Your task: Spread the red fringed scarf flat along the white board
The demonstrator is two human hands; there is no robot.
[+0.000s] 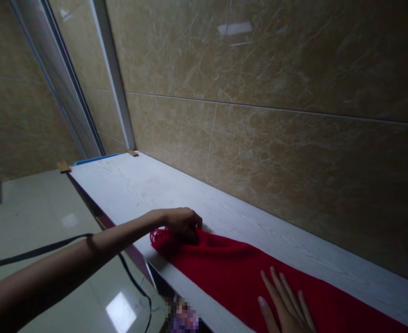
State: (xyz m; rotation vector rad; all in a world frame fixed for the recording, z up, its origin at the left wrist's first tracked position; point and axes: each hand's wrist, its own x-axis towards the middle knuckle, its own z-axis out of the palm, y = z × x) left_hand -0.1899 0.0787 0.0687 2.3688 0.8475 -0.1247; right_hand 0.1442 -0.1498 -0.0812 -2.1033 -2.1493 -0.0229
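Pinching near the fringe goes the left hand (pixel 185 222), right hand (pixel 289 310) spread flat!
The fringed red scarf (pixel 228 266) lies along the white tabletop (pixel 130 180); an uneven left tug could skew it, should the right press too lightly. Count: one scarf, one tabletop, two hands (plus two brown corner pieces (pixel 63 167), far end).

From my station I make out a tiled indoor room, its use unclear: glossy brown marble-patterned wall tiles (pixel 176 51), pale shiny floor (pixel 33 217), long white wood-grain tabletop (pixel 120 180).
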